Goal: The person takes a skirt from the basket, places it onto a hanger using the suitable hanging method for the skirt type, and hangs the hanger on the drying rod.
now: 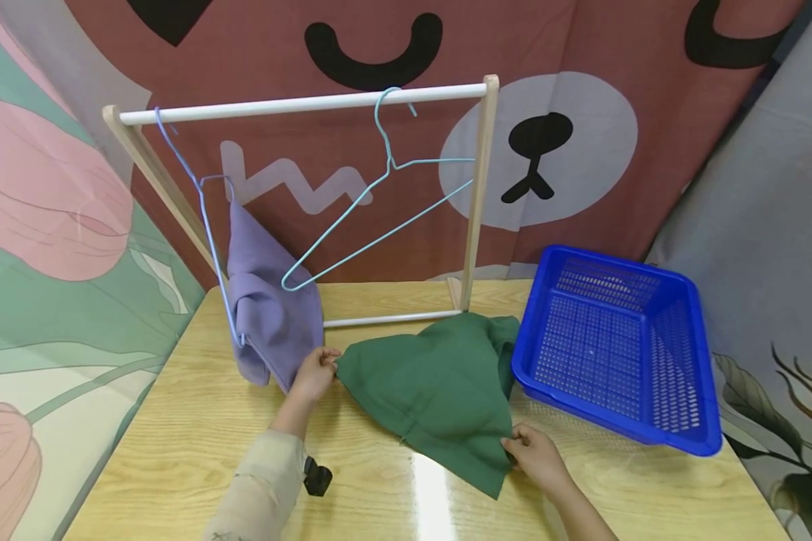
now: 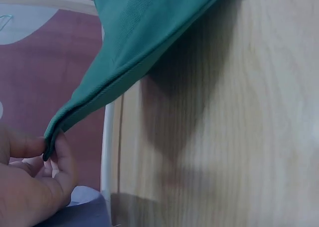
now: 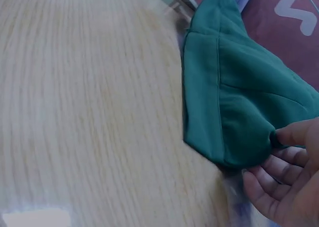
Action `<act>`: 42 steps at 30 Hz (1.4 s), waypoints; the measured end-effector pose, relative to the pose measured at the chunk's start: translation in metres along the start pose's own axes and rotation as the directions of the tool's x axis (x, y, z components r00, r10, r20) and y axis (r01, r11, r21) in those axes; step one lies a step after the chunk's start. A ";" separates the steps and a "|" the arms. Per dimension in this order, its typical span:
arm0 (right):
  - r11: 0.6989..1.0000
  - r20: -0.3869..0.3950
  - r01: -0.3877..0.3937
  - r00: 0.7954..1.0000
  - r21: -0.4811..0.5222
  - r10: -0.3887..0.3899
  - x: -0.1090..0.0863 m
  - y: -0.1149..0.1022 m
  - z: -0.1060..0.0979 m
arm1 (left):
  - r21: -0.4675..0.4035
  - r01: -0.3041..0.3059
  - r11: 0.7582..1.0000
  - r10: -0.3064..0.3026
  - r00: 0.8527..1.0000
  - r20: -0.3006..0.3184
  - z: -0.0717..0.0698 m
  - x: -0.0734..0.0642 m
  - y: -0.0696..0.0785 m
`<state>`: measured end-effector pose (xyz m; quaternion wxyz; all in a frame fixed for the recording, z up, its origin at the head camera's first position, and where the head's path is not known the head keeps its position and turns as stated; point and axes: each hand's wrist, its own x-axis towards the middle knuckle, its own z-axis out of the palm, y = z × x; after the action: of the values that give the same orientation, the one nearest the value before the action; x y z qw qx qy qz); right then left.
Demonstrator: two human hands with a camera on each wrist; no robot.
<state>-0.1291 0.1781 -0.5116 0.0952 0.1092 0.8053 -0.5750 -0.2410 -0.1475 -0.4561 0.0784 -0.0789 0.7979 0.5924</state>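
A green cloth piece [image 1: 433,383], its exact kind of garment unclear, spreads above and on the table between both hands. My left hand [image 1: 316,373] pinches its left corner between thumb and fingers; in the left wrist view that corner is lifted off the wood, with the left hand [image 2: 35,172] at its tip. At the lower right edge my right hand [image 1: 536,454] pinches the cloth; the right wrist view shows the right hand [image 3: 294,177] with thumb and index finger on a small fold. The far right part of the cloth lies against the blue basket.
A drying rack [image 1: 304,104] stands behind, with an unloaded light-blue hanger [image 1: 338,218] on its rail. On the left a purple hanger [image 1: 206,218] carries a purple garment [image 1: 271,300] reaching the table. A blue plastic basket [image 1: 595,353] stands at the right of the table [image 1: 156,451].
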 end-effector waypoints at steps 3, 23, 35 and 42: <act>0.999 0.080 0.027 0.996 -0.037 -0.024 0.000 0.004 0.001 | 0.062 -0.019 0.998 0.021 0.999 -0.030 -0.001 0.006 0.001; 0.994 0.026 0.014 1.000 0.105 -0.017 0.010 0.002 0.019 | 0.480 -0.175 0.860 0.286 0.944 -0.168 0.042 -0.024 -0.048; 0.980 0.096 -0.034 0.995 0.198 0.015 0.008 0.002 0.022 | 0.506 -0.390 0.769 0.349 0.920 0.178 0.088 -0.071 -0.059; 0.940 0.168 -0.096 0.985 0.328 0.042 0.008 0.000 0.027 | 0.492 -0.477 0.728 0.303 0.868 0.393 0.113 -0.097 -0.058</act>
<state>-0.1360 0.1531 -0.5221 0.1593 0.1060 0.6815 -0.7064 -0.1302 -0.0526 -0.5218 0.0853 0.2061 0.9166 0.3317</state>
